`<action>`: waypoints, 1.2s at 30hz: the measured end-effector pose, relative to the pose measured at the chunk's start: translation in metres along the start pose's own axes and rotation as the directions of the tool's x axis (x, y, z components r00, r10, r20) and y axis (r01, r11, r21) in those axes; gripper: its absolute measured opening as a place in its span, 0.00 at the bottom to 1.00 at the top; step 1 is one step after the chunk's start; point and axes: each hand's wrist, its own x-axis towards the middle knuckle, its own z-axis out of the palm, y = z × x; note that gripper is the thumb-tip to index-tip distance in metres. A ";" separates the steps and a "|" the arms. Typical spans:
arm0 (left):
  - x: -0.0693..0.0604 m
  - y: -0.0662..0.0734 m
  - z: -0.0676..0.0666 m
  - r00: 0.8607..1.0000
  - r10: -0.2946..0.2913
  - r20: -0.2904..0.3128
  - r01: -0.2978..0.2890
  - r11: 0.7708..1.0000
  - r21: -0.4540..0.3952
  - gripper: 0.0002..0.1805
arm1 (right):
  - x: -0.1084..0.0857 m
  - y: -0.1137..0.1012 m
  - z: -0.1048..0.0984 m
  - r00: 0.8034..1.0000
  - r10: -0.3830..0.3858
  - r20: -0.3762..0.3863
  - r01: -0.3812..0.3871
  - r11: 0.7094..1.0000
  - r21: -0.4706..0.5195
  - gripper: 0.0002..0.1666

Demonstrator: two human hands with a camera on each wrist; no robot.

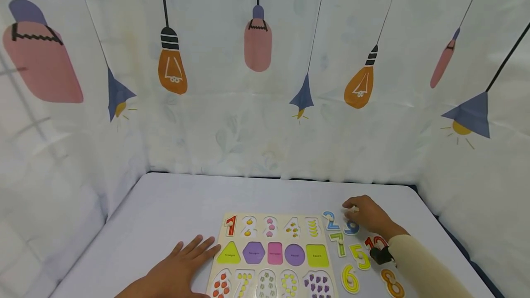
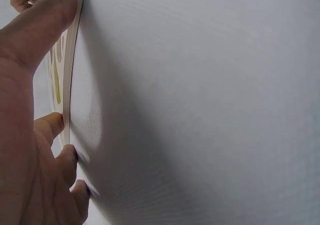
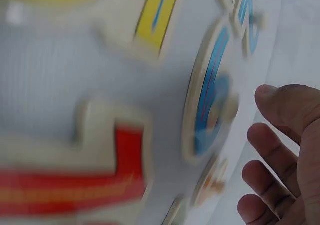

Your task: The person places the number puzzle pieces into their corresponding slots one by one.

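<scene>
Spread wide, the left hand (image 1: 178, 268) lies along the left edge of the number puzzle board (image 1: 260, 224), fingers straight and gripping nothing, probably to keep the board from sliding on the white tabletop (image 1: 182, 206). Just past the blue 9 (image 1: 352, 229) hovers the right hand (image 1: 370, 215), fingers loosely bent, thumb apart, nothing held.

The red 1 (image 1: 230, 226) sits in the board's top-left slot. The blue 2 (image 1: 330, 221), green 7 (image 1: 338, 244), lime 5 (image 1: 360, 257), yellow 6 (image 1: 350, 279), orange 8 (image 1: 392, 283) and red 10 (image 1: 367, 243) lie loose at the right, likely so they stay within the right hand's reach without covering the fruit-printed slots.

Only the left wrist view reveals the board's thickness and the thumb against its edge. The right wrist view, partly blurred, shows the 9's raised knob (image 3: 229, 109) and a small orange-marked piece (image 3: 211, 187), hard to make out from above.
</scene>
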 end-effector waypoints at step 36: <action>0.002 0.004 -0.003 0.997 -0.061 0.040 0.063 0.997 -0.055 0.64 | -0.001 -0.133 0.031 0.889 -0.458 -0.019 0.458 0.889 0.002 0.04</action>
